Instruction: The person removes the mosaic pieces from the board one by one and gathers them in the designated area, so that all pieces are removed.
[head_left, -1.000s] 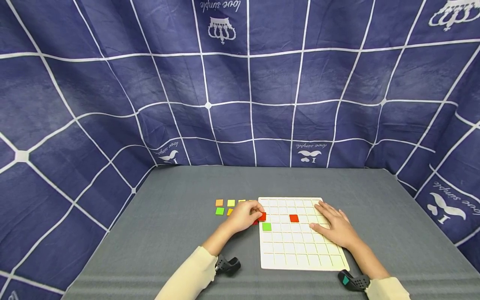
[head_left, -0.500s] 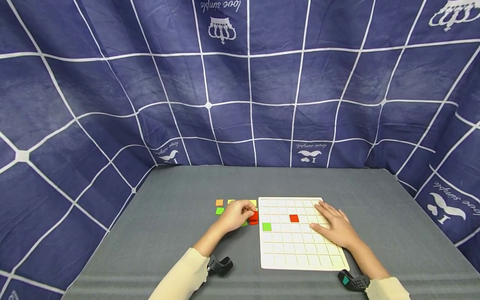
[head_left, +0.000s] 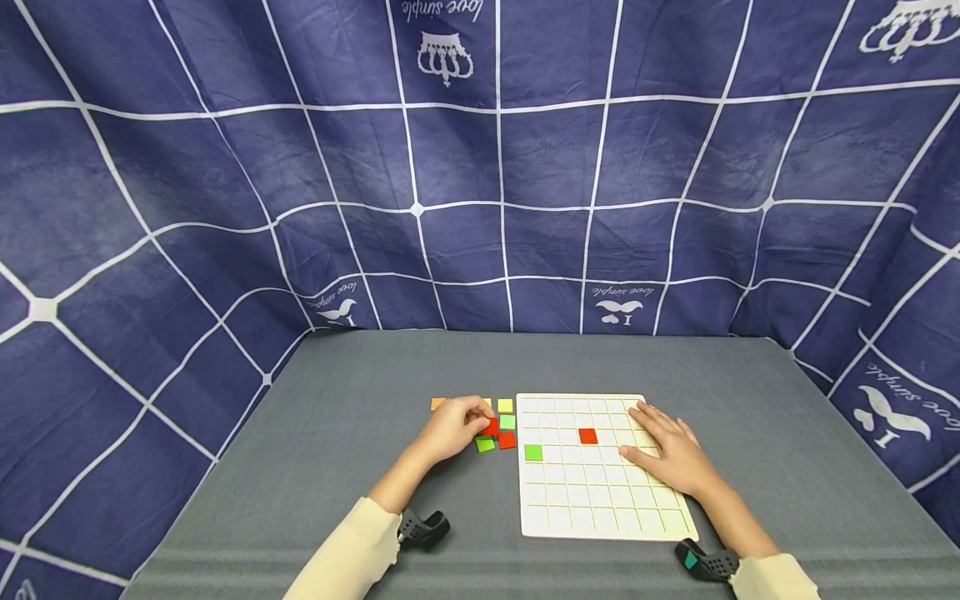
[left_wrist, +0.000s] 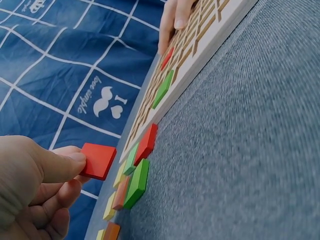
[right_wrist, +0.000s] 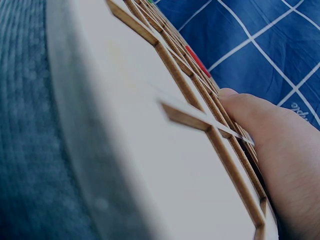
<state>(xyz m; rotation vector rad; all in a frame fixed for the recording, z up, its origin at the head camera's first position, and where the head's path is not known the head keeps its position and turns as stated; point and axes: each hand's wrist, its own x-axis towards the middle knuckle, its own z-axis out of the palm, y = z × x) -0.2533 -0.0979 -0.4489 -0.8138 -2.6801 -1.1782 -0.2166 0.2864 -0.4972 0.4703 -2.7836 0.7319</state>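
Between thumb and fingertips my left hand (head_left: 452, 429) pinches a square red tile (left_wrist: 98, 161), held over the loose tiles left of the white grid board (head_left: 609, 523). My right hand (head_left: 671, 454) lies with fingers spread on the board's right side. Set in the board's cells are a green tile (head_left: 533, 452) near the left edge and another red tile (head_left: 588, 436) nearer the middle. Below the held tile, a loose red tile (head_left: 507, 440) and a bright green tile (head_left: 485, 445) rest on the table. My left hand hides some of the loose tiles in the head view.
A pale green tile (head_left: 507, 422), a yellow tile (head_left: 506, 406) and an orange tile (head_left: 438, 404) lie around my left hand on the grey table (head_left: 360, 375). A blue curtain (head_left: 465, 167) with white lines hangs behind the table.
My left hand has moved left with the red tile, from the board's left edge to above the loose tiles, uncovering several of them. The right hand has stayed on the board.
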